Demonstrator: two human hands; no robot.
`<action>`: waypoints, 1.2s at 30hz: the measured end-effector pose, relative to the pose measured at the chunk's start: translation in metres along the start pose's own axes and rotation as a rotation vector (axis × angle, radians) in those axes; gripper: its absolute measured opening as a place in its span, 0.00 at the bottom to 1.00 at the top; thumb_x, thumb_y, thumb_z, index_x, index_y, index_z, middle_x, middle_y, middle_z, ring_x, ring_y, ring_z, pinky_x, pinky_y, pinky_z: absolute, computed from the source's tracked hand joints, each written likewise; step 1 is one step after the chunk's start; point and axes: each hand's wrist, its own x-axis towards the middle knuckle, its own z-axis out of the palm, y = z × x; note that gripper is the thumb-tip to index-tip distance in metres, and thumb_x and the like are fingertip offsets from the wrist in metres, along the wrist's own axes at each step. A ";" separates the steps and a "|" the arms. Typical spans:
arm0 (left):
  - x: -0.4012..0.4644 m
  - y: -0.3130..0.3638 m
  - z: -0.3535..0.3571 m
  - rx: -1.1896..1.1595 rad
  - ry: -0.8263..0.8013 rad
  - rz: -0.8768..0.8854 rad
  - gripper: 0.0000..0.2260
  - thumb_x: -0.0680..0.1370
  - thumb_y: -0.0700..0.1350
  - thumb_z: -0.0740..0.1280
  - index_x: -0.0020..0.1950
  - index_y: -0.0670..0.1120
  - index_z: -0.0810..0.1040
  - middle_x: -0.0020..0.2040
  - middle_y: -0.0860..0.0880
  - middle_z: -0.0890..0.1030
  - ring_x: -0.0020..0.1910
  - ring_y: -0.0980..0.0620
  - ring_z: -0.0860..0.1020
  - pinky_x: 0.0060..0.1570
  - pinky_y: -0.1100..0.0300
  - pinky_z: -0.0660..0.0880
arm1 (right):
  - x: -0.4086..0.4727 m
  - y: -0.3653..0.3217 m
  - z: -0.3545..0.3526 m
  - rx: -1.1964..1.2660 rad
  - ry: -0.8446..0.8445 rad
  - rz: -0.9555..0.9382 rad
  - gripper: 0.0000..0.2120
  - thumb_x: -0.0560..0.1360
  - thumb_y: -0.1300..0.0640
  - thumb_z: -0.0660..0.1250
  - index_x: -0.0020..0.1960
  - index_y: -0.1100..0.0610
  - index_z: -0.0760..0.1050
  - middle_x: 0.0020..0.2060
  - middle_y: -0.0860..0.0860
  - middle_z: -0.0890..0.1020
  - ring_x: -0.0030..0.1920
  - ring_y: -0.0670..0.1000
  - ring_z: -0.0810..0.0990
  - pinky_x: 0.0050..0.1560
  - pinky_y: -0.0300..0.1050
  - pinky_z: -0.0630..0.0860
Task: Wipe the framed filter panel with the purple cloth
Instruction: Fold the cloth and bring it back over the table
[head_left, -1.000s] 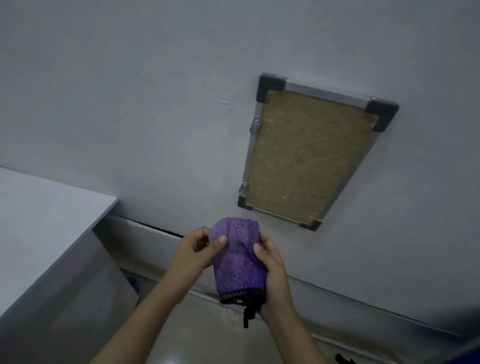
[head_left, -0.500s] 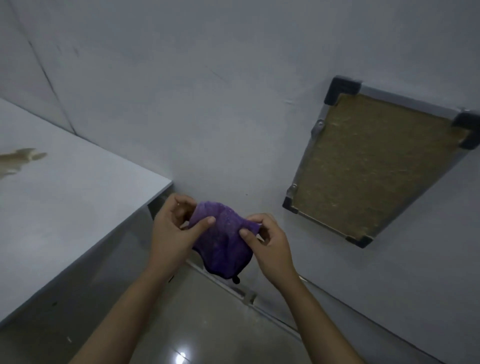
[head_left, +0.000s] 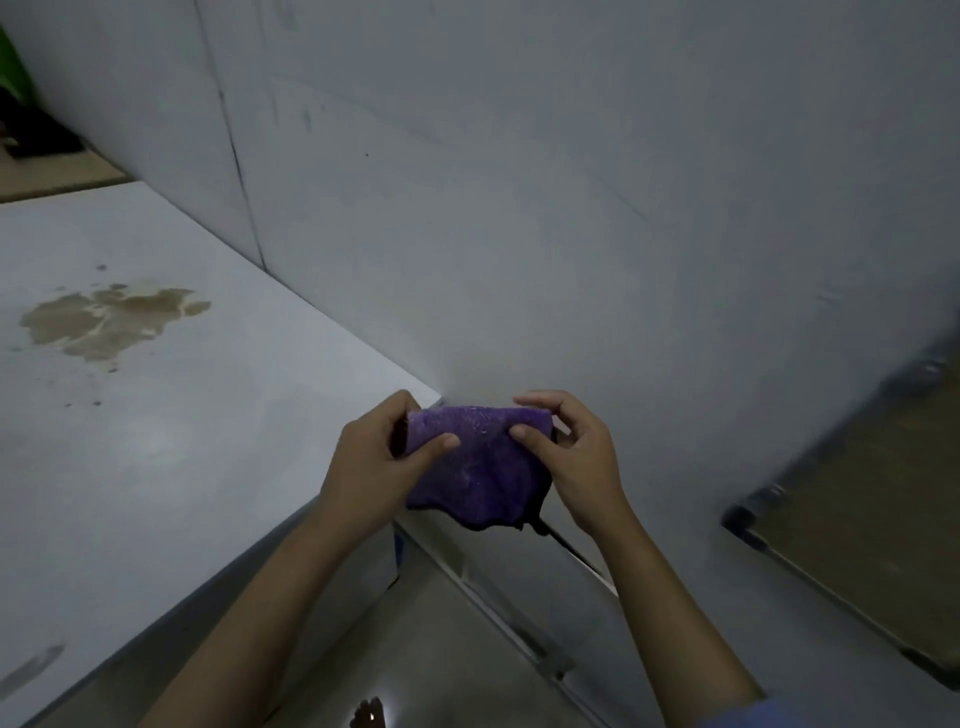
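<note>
Both hands, left hand (head_left: 371, 467) and right hand (head_left: 576, 457), pinch the purple cloth (head_left: 480, 467) by its top corners just off the tabletop's (head_left: 156, 441) near corner, well apart from the wall-mounted framed filter panel (head_left: 872, 519).

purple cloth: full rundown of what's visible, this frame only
The purple cloth is soft, nubby-textured fabric, like microfibre, with a dark trim along its lower edge and a small dark tab hanging at the lower right. It is bunched, not flat, and held in the air in front of the wall, touching no surface. The left hand grips its left end, thumb across the front; the right hand pinches its upper right corner.
</note>
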 end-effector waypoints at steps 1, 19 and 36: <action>0.009 -0.003 -0.007 0.021 0.030 0.022 0.20 0.69 0.60 0.70 0.37 0.44 0.71 0.33 0.49 0.76 0.28 0.57 0.70 0.28 0.67 0.67 | 0.011 0.004 0.009 0.055 0.009 0.016 0.11 0.69 0.64 0.73 0.50 0.55 0.78 0.44 0.46 0.82 0.45 0.47 0.80 0.45 0.39 0.78; 0.079 -0.097 -0.095 -0.019 0.332 -0.240 0.05 0.79 0.46 0.63 0.45 0.48 0.70 0.39 0.53 0.76 0.36 0.62 0.76 0.35 0.72 0.74 | 0.089 0.108 0.160 0.558 -0.259 0.639 0.30 0.69 0.50 0.75 0.65 0.63 0.71 0.60 0.60 0.79 0.60 0.58 0.78 0.54 0.48 0.79; 0.089 -0.233 -0.046 -0.087 0.342 -0.743 0.22 0.73 0.40 0.73 0.58 0.46 0.62 0.54 0.51 0.74 0.54 0.48 0.77 0.38 0.66 0.79 | 0.195 0.213 0.170 -0.309 -0.482 0.311 0.06 0.79 0.58 0.64 0.55 0.51 0.75 0.45 0.44 0.80 0.46 0.42 0.78 0.43 0.27 0.74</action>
